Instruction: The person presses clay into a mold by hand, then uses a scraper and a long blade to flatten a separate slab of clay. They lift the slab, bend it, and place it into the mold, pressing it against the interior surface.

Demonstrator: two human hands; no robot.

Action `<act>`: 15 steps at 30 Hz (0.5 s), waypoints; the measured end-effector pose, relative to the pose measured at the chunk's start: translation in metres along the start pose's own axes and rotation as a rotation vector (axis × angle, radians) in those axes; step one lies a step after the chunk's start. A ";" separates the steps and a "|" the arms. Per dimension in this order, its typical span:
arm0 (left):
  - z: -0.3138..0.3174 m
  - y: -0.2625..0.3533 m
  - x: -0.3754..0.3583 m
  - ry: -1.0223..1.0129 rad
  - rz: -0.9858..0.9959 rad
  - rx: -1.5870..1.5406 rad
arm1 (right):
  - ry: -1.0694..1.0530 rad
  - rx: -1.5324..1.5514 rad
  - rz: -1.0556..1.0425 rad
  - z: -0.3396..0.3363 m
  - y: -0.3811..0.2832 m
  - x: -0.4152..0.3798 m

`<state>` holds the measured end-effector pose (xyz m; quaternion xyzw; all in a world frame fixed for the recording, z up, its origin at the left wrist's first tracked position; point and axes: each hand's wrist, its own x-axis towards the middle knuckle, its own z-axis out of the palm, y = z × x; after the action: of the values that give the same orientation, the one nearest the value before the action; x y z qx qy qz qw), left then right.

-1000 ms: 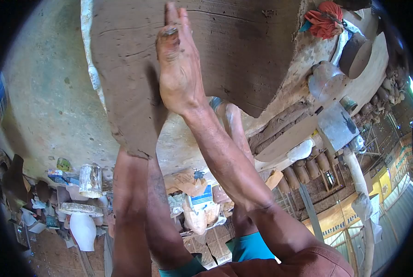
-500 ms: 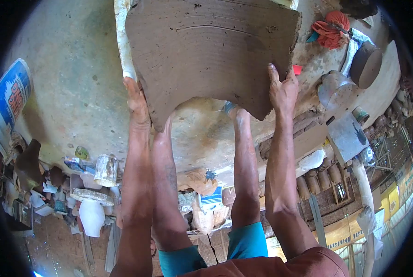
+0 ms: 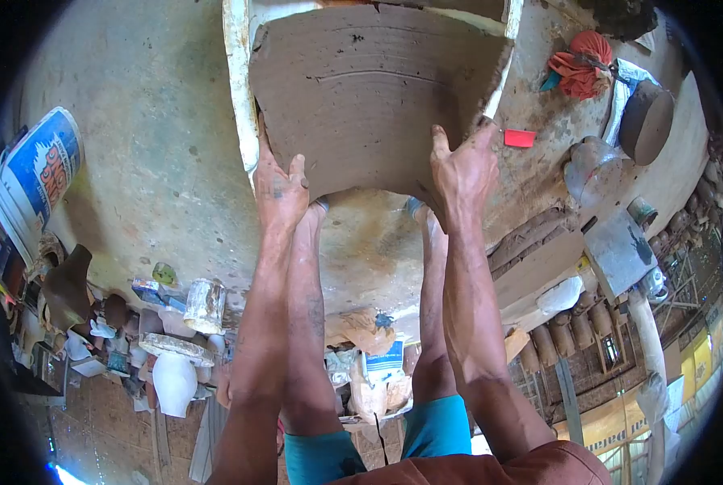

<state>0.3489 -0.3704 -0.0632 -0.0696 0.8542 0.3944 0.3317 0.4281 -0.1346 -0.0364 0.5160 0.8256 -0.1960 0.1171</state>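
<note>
A wide brown clay slab [image 3: 369,105] with a curved cut-out along its near edge sags between the pale walls of a large mold [image 3: 239,73]. My left hand [image 3: 279,190] grips the slab's near left corner, thumb on top, close to the mold's left wall. At the near right corner, my right hand [image 3: 468,174] is closed on the clay with its thumb lying on the upper face and fingers round the edge. The undersides of both grips are hidden by the slab.
On the floor to the right lie a red piece [image 3: 519,138], a red cloth bundle [image 3: 581,69] and a dark clay block [image 3: 647,121]. A blue-and-white bucket [image 3: 42,170] stands left. Near my legs are a crusted can [image 3: 205,305] and a white vase-shaped form [image 3: 174,384].
The slab has dropped lower between the mold's walls, and more of the mold's rim shows. Both hands have shifted inward, the left one now with its thumb over the clay.
</note>
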 end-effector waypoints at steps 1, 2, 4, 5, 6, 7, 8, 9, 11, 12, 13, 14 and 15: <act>-0.002 0.003 0.000 -0.012 0.002 -0.050 | 0.005 -0.085 0.083 0.000 0.000 0.007; -0.003 0.005 -0.001 -0.030 -0.001 -0.097 | 0.006 -0.173 0.172 -0.002 0.002 0.012; -0.005 -0.003 0.001 -0.056 -0.004 -0.126 | 0.029 -0.100 0.112 0.007 0.025 0.021; -0.005 -0.006 0.000 -0.082 -0.007 -0.157 | 0.053 -0.028 0.052 0.011 0.039 0.023; -0.007 -0.005 -0.001 -0.084 -0.005 -0.155 | 0.041 0.070 0.044 0.004 0.037 0.021; -0.010 -0.003 -0.002 -0.129 -0.030 -0.272 | 0.045 0.077 0.043 -0.002 0.036 0.021; -0.013 -0.002 -0.001 -0.174 -0.055 -0.387 | -0.001 0.140 0.029 -0.007 0.036 0.022; -0.016 -0.001 -0.001 -0.173 -0.052 -0.380 | -0.051 0.201 0.017 -0.011 0.035 0.019; -0.022 0.002 0.000 -0.259 -0.004 -0.293 | -0.065 0.279 0.004 -0.017 0.031 0.012; -0.025 0.006 -0.001 -0.257 -0.002 -0.285 | -0.077 0.351 -0.008 -0.020 0.031 0.008; -0.027 0.011 -0.003 -0.293 0.028 -0.298 | -0.075 0.358 -0.005 -0.020 0.030 0.004; -0.028 0.018 -0.004 -0.332 0.060 -0.312 | -0.068 0.370 -0.026 -0.021 0.029 0.000; -0.030 0.025 -0.006 -0.334 0.065 -0.308 | -0.060 0.381 -0.046 -0.022 0.027 -0.002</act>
<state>0.3289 -0.3760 -0.0302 -0.0257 0.7191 0.5364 0.4410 0.4541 -0.1159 -0.0209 0.5039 0.7811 -0.3668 0.0372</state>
